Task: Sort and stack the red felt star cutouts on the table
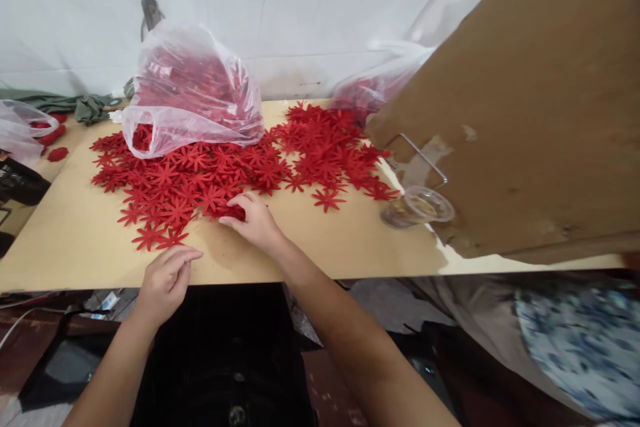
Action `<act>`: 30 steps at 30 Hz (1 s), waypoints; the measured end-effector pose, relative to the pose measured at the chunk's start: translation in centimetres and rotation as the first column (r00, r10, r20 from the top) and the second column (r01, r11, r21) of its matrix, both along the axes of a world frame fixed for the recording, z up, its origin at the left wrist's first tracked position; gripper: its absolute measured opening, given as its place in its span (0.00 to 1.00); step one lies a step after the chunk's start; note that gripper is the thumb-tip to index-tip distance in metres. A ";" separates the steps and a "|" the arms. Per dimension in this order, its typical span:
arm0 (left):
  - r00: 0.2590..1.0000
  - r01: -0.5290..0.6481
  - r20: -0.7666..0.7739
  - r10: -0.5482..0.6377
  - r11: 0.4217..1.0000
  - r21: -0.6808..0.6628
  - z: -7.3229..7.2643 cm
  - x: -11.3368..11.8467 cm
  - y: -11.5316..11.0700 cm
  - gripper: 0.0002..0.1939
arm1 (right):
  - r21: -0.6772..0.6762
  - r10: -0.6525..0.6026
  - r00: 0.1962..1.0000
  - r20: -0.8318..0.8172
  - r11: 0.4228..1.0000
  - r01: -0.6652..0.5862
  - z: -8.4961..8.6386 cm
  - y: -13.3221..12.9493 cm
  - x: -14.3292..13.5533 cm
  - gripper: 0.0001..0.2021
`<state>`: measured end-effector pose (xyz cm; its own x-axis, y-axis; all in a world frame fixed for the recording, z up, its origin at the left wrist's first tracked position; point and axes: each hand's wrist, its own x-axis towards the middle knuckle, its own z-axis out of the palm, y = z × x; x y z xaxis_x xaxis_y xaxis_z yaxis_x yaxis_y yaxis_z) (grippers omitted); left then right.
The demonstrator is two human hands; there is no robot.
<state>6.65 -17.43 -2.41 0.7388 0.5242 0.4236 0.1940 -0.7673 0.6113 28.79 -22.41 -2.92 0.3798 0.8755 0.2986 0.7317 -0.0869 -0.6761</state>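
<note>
A wide heap of red flower-shaped cutouts [167, 177] with narrow petals lies on the tan tabletop [330, 247]. My right hand [257, 221] reaches to the near edge of the heap. Its thumb and forefinger are apart, with red petals showing between them; I see no firm grip. Closer to the table's front edge is my left hand [166, 277], left of the right one and just below the nearest cutouts. Its fingers are drawn together with the thumb against them, and whatever they may hold is hidden or too small to name.
Behind the heap sits a clear plastic bag [195, 87] full of red pieces; another bag [370, 80] stands farther right. A clear plastic cup [417, 207] is beside a large brown board [530, 107] with a metal handle [423, 157]. Dark green cloth [90, 107] lies back left.
</note>
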 end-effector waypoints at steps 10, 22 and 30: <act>0.955 0.215 0.219 0.201 0.040 -0.976 3.6 9.6 0.7 0.15 | 0.299 -0.013 0.809 -0.588 0.926 0.232 1.1 1.1 1.1 0.14; 0.861 0.360 0.181 0.476 -0.316 -0.878 4.1 13.5 1.1 0.15 | 0.321 0.232 0.965 -0.126 0.930 -0.182 3.8 -1.7 -1.0 0.02; 0.845 0.397 0.241 0.478 -0.257 -0.881 4.3 12.3 1.1 0.17 | 0.388 -0.211 0.968 -0.136 0.888 0.248 5.3 -2.5 7.6 0.04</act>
